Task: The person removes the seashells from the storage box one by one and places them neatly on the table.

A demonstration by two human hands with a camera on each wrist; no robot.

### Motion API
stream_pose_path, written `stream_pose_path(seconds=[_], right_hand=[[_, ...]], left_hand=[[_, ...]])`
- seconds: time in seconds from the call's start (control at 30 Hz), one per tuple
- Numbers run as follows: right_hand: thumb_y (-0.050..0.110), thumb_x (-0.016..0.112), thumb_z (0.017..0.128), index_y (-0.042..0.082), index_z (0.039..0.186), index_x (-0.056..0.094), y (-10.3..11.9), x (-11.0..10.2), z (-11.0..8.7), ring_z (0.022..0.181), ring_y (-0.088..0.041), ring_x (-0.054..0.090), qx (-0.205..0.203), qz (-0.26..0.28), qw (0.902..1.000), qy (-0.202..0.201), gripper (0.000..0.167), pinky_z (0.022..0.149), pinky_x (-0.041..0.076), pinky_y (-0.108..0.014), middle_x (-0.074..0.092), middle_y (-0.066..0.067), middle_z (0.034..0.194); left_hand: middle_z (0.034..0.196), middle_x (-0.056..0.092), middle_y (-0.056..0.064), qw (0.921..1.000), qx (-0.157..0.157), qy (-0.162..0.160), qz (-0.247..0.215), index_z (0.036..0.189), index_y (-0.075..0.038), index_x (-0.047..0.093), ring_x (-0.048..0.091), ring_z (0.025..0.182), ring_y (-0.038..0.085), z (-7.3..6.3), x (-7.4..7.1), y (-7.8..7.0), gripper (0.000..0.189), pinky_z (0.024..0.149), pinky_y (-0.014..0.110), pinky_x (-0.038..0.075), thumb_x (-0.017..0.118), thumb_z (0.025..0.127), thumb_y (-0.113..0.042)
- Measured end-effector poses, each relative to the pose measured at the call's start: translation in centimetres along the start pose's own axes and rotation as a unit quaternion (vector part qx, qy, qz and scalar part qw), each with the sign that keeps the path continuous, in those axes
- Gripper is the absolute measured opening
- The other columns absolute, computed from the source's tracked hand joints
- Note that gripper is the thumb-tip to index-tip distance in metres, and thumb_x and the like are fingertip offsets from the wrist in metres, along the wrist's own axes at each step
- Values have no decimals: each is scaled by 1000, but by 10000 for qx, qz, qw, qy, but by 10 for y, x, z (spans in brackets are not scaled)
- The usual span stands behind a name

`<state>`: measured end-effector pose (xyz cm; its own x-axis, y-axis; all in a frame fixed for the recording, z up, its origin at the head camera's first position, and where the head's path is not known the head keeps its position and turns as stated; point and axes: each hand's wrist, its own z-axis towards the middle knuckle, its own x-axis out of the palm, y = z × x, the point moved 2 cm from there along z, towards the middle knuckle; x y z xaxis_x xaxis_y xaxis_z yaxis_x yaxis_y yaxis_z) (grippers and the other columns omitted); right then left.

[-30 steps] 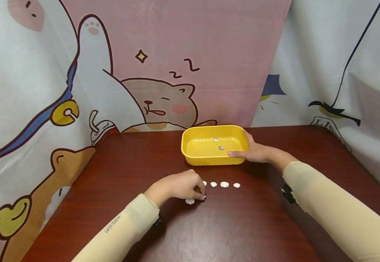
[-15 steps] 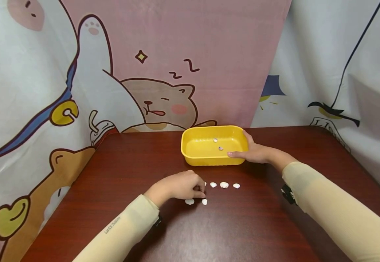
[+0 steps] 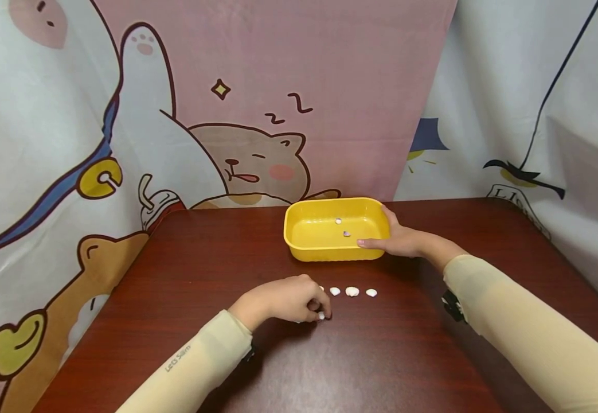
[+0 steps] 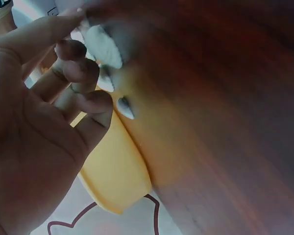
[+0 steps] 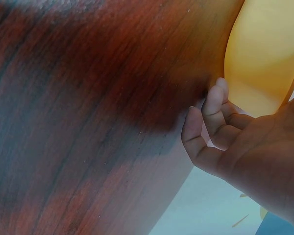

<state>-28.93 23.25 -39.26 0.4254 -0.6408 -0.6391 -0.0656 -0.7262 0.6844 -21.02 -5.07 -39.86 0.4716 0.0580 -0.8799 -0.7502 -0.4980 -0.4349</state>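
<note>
In the head view, my left hand [image 3: 290, 299] is low over the table with thumb and index finger around a small white seashell [image 3: 321, 315]. Beneath that hand, another shell is almost wholly hidden. Just beyond lies a row of white scallop-like shells [image 3: 352, 291], its left end partly covered by the fingers; the left wrist view shows some shells [image 4: 104, 46] past the curled fingers. My right hand [image 3: 404, 238] grips the right end of a yellow plastic basin [image 3: 337, 254], thumb over the front rim. Inside the basin lie two small shells [image 3: 347, 233].
The dark red-brown wooden table [image 3: 391, 355] reaches back to a cartoon-printed cloth [image 3: 360, 103], which hangs right behind the basin. More printed cloth closes off the left and right sides.
The small shell came down from the left fingertips onto the table; the left hand then shifted slightly nearer and right, its fingers around that shell again. The right hand and basin stay put.
</note>
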Motion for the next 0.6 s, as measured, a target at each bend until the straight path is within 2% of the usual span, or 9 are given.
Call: stream_pose_path(seconds=[0.1, 0.2, 0.27, 0.37, 0.6], right_hand=[[69, 71, 91, 12, 164, -29, 0, 0, 1, 145, -47, 33, -8, -20, 10000, -20, 137, 129, 25, -66, 10, -34, 165], [69, 72, 90, 13, 164, -29, -1, 0, 2, 144, -46, 35, -15, -26, 10000, -21, 137, 128, 26, -66, 12, -33, 164], [69, 72, 90, 13, 164, -29, -1, 0, 2, 143, -46, 35, -23, -10, 10000, -12, 137, 128, 27, -66, 12, -33, 164], [69, 72, 90, 12, 164, -30, -1, -1, 2, 143, -46, 35, -22, 2, 10000, 4, 138, 128, 27, -65, 12, -33, 164], [69, 72, 90, 12, 164, -30, -2, 0, 3, 143, -46, 35, -36, 9, 10000, 11, 138, 128, 27, -66, 11, -33, 164]], left_hand=[[71, 55, -7, 9997, -11, -8, -233, 106, -19, 83, 47, 62, 0, -2, -1, 2, 24, 62, 15, 42, 73, 93, -2], [68, 53, -7, 9994, -144, -89, -318, 104, -19, 81, 50, 57, 0, -3, -1, 4, 15, 61, 15, 44, 77, 94, -8], [66, 52, -7, 9992, -273, -141, -262, 101, -19, 78, 51, 54, 0, -3, 0, 5, 8, 61, 16, 45, 81, 94, -15], [64, 50, -8, 9992, -373, -151, -84, 99, -21, 77, 51, 52, 0, -3, 1, 5, 7, 62, 17, 44, 82, 95, -23], [66, 52, -10, 9993, -326, -141, 68, 96, -22, 77, 49, 57, 0, -2, 1, 9, 4, 62, 17, 41, 81, 96, -22]])
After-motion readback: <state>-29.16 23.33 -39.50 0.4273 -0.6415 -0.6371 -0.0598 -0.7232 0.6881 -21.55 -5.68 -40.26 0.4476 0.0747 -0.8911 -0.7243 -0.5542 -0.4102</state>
